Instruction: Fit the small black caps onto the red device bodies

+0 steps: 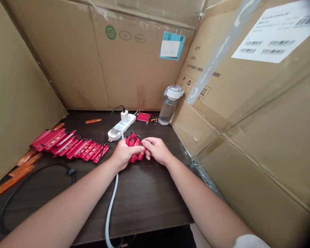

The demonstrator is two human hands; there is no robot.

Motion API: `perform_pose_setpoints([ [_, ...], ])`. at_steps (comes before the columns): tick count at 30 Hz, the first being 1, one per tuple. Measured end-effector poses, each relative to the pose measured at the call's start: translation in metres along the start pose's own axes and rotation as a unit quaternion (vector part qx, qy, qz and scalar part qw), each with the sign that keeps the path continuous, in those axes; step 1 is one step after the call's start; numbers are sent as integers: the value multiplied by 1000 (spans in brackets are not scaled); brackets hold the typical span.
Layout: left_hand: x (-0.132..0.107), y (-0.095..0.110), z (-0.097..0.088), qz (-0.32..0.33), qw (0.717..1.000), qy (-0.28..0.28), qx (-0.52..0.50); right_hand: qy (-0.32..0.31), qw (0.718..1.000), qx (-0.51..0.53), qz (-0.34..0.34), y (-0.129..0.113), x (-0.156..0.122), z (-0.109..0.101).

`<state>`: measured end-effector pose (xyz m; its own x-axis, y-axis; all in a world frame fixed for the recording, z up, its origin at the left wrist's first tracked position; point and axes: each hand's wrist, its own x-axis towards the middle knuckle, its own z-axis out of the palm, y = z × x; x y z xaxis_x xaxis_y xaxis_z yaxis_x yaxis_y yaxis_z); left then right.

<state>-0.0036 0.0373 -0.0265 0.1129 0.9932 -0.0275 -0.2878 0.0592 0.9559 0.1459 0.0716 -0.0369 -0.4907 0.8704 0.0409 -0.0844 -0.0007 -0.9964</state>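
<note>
My left hand [124,152] is closed around a bundle of flat red sticks [133,142] with black ends and gold print. It holds the bundle just above the dark table, thumb pointing right. At the bundle's right side, my right hand [156,150] has its fingers pinched together against one red stick [141,154]; the fingertips partly cover it. A thin ring or wire seems to show at the top of the bundle, too small to make out. More red sticks of the same kind [74,144] lie side by side in a long row at the left.
A white power strip [122,126] with a plugged-in charger stands behind my hands, its cable [113,199] running to the front edge. Some red sticks [143,117] and a water bottle [169,105] are behind. Orange strips [23,172] lie left. Cardboard walls [134,75] enclose the table.
</note>
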Motion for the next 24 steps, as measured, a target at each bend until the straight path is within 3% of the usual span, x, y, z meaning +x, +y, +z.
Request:
perform_pose_setpoints([
  [2,0,0,-1,2,999,-21,25,-8,1000,12,-8,1,1,-1],
  [7,1,-1,-3,6,999,-11,45,4,999,44,3,1,1,0],
  [17,2,-1,-9,-25,997,-57,-46,-25,993,117,-9,-3,-3,1],
  [24,1,0,-10,-82,988,-91,-93,-26,990,139,-25,-8,-6,0],
])
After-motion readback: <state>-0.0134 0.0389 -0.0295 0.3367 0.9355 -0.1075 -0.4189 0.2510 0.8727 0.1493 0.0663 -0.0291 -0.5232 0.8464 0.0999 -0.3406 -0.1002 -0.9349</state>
